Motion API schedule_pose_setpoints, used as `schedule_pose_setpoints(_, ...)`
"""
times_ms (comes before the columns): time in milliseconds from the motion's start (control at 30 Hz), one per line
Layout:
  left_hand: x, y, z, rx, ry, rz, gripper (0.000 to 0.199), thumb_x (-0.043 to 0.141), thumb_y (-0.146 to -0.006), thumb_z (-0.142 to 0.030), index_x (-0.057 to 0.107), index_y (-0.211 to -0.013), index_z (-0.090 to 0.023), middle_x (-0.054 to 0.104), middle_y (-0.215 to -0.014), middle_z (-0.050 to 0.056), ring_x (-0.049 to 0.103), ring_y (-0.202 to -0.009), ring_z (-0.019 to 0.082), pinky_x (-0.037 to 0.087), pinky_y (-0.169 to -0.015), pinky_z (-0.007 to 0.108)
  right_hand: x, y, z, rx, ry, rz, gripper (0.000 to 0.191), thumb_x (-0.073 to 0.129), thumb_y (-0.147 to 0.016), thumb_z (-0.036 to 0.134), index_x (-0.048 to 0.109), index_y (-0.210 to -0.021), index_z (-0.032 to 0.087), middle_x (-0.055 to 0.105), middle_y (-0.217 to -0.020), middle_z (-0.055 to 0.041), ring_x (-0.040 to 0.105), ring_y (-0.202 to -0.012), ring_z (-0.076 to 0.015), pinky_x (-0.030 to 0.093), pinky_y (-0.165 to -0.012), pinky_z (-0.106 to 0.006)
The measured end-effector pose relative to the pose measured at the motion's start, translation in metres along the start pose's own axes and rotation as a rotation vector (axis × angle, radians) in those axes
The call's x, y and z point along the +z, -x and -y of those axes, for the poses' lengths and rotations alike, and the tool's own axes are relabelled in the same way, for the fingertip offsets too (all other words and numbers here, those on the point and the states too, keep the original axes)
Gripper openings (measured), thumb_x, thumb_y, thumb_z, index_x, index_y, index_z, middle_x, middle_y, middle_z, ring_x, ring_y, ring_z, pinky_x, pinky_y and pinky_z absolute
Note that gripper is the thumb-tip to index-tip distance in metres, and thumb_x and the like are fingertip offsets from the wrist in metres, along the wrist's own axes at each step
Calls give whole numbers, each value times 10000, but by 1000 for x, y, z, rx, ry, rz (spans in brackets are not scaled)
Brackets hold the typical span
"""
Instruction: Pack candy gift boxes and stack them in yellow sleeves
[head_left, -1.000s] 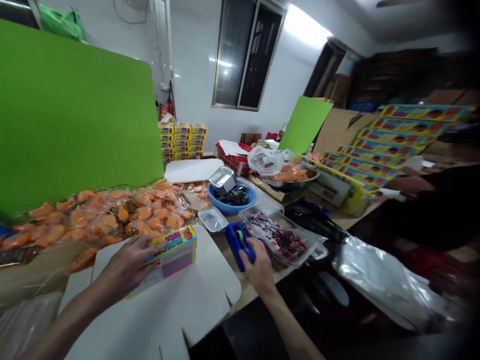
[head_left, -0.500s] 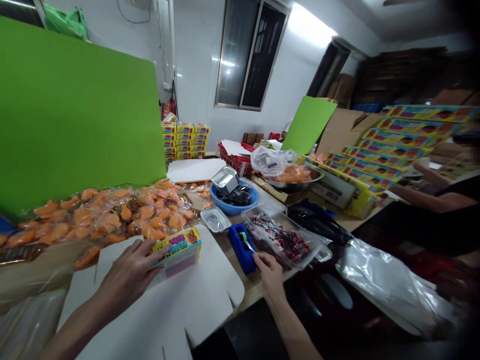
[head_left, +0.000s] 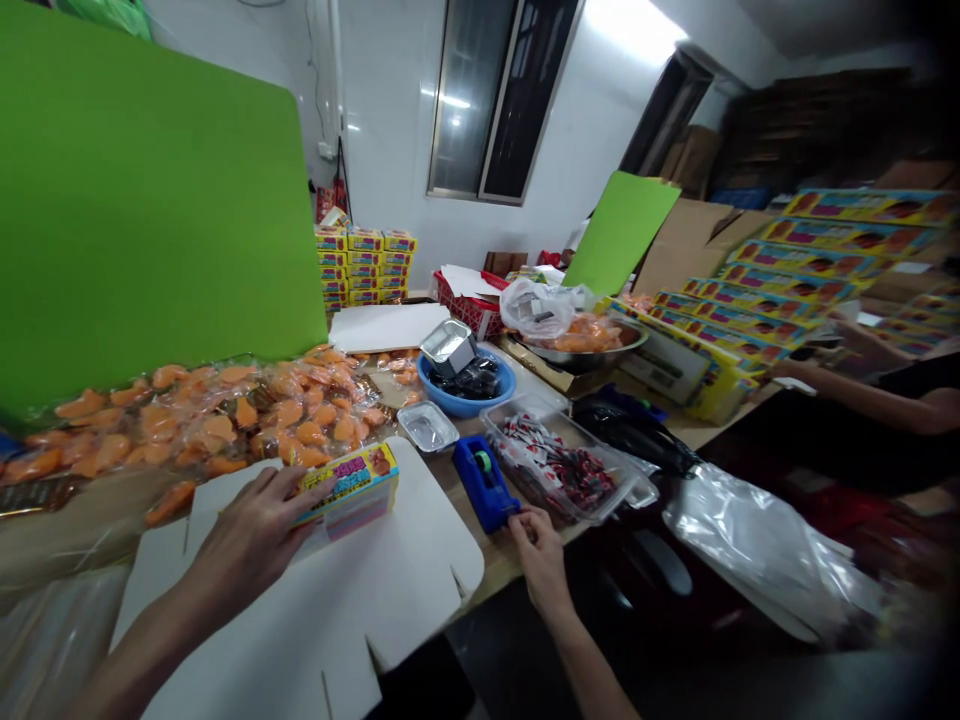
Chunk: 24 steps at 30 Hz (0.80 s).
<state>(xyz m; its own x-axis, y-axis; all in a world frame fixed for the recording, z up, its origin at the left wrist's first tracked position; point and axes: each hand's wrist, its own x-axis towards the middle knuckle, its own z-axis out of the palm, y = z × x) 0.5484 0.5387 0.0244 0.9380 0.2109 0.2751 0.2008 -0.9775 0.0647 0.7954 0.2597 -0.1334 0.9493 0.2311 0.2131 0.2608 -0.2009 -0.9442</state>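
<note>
My left hand (head_left: pixel 251 525) is wrapped over the near end of a small yellow and pink box (head_left: pixel 352 490), which stands on a flat white cardboard sheet (head_left: pixel 420 570). To the right, my right hand (head_left: pixel 536 545) pinches at the front end of a blue tape dispenser (head_left: pixel 484 485) with a green-cored roll. Whatever tape is between its fingertips is too small to make out. An empty foil tray (head_left: pixel 427 427) lies just behind the dispenser. Beside the dispenser sits a clear plastic tub (head_left: pixel 566 465) of red and white packets.
Bagged orange pieces (head_left: pixel 217 430) cover the left of the table under a green board (head_left: pixel 150 200). A blue bowl (head_left: pixel 465 395) holds black packets and foil trays. Behind are a red basket (head_left: pixel 469 310), a metal bowl (head_left: pixel 589 350) and stacked yellow boxes (head_left: pixel 364 265). Another person's arm (head_left: pixel 870 390) shows at right.
A strip of tape stretched from the roll to my right hand earlier; it no longer shows. My right hand is now lower against the dispenser's front end. The left still holds the box.
</note>
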Motion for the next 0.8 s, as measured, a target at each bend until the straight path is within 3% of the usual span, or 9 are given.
schedule_pose_setpoints(133, -3, 4, -10, -9, -22, -18, 408, 479, -846, -154, 572, -1227, -268, 570, -1108, 106, 510, -976, 258, 485, -827, 414, -9, 2, 3, -42, 84, -19, 296, 591, -702, 428, 606, -560, 168, 578, -882, -88, 554, -861, -228, 435, -779, -348)
schedule_pose_setpoints(267, -5, 10, -25, -8, -60, -45, 445, 525, -804, -95, 571, -1218, -251, 569, -1097, 104, 489, -978, 264, 487, -825, 423, 6, 30, 50, 71, -105, -80, 282, 649, -686, 448, 656, -692, 166, 620, -838, -71, 568, -786, -207, 454, -684, -312)
schedule_pose_setpoints(300, -5, 12, -29, -8, -77, -54, 452, 536, -793, -87, 571, -1216, -242, 569, -1096, 105, 485, -975, 266, 488, -822, 425, 16, 42, 69, 140, -202, -31, 287, 675, -666, 448, 664, -700, 163, 627, -757, -54, 567, -707, -189, 458, -646, -302)
schedule_pose_setpoints(433, -2, 23, -46, 9, -169, -100, 487, 549, -766, -51, 558, -1225, -214, 567, -1102, 113, 482, -931, 258, 487, -798, 417, 69, 93, 146, 377, -522, 385, 287, 714, -659, 421, 669, -617, 141, 631, -627, -50, 570, -604, -164, 453, -531, -257)
schedule_pose_setpoints(500, 1, 30, -55, 29, -205, -131, 454, 543, -785, -69, 563, -1218, -206, 571, -1096, 116, 490, -908, 253, 487, -780, 407, 93, 112, 169, 437, -604, 471, 308, 731, -652, 424, 658, -589, 132, 628, -599, -49, 564, -571, -145, 438, -501, -236)
schedule_pose_setpoints(633, 4, 40, -67, 57, -233, -166, 347, 519, -843, -153, 592, -1180, -186, 576, -1118, 133, 508, -934, 265, 480, -794, 412, 116, 131, 174, 545, -692, 447, 406, 760, -609, 487, 599, -519, 126, 560, -474, -7, 486, -442, -90, 398, -439, -206)
schedule_pose_setpoints(800, -5, 36, -67, -2, -166, -31, 410, 484, -828, -117, 557, -1218, -220, 571, -1147, 114, 510, -957, 269, 468, -818, 424, 113, 123, 167, 530, -676, 501, 393, 790, -576, 477, 632, -567, 117, 582, -526, -11, 531, -514, -105, 474, -506, -227)
